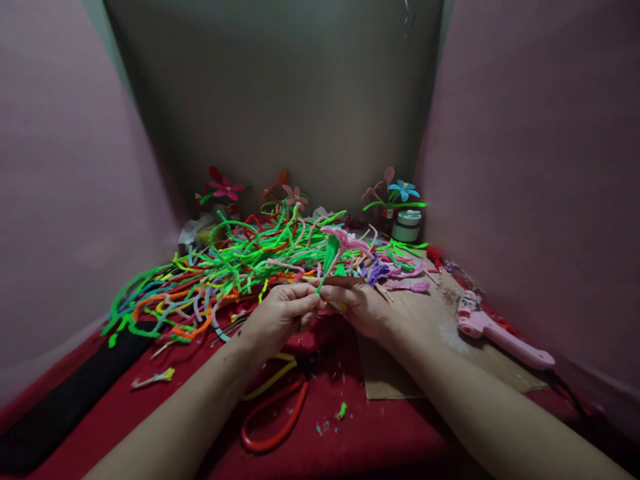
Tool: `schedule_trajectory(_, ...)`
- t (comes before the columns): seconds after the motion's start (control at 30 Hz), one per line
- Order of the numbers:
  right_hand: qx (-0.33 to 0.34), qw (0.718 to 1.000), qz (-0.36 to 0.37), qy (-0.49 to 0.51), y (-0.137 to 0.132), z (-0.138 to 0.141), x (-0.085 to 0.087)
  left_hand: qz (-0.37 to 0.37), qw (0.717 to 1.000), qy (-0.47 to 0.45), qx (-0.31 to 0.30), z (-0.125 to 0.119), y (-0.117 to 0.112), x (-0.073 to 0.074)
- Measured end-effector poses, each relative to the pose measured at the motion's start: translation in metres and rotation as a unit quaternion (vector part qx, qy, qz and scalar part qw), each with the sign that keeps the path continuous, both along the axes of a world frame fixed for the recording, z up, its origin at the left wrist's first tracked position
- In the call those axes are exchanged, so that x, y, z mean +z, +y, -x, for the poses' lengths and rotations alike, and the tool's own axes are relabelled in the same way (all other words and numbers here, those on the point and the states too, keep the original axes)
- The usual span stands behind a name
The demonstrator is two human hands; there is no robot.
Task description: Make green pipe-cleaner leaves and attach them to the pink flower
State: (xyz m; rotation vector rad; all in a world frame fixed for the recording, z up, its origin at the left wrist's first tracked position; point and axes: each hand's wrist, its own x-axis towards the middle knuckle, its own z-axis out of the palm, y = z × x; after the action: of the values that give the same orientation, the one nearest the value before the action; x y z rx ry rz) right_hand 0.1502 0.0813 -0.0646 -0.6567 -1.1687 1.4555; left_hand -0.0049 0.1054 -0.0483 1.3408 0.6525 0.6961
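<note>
My left hand (283,310) and my right hand (357,303) meet at the middle of the view, both pinched on the lower end of a green pipe-cleaner stem. The stem rises to a pink pipe-cleaner flower (345,241) with a green wrapped part below the petals. Right behind the hands lies a big loose heap of pipe cleaners (225,267), mostly bright green with orange, pink and yellow ones. Both sets of fingers are closed around the stem.
A pink glue gun (493,330) lies on a cardboard sheet (415,320) at the right. Red-handled scissors (280,417) lie on the red cloth near me. Finished flowers (397,193) and a small white jar (407,225) stand at the back. Pink walls close both sides.
</note>
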Motion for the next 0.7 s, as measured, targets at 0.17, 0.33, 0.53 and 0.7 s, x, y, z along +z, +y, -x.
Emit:
schedule_trajectory(0.17,0.042,0.998,0.022,0.045,0.001,0.001,0.0,0.085,0.992,-0.055,-0.077,0.0,-0.002,0.001)
schedule_trajectory(0.33,-0.037,0.998,0.008,0.046,0.005,0.002,-0.007,-0.056,0.996,0.066,0.006,-0.003,-0.007,0.004)
schedule_trajectory(0.53,-0.152,0.988,-0.02,0.006,0.001,0.008,-0.004,-0.373,0.892,0.192,0.167,-0.008,-0.011,-0.005)
schedule_trajectory(0.7,-0.107,0.994,-0.03,-0.011,-0.004,0.008,0.0,-0.166,0.976,0.091,0.106,-0.006,-0.006,-0.004)
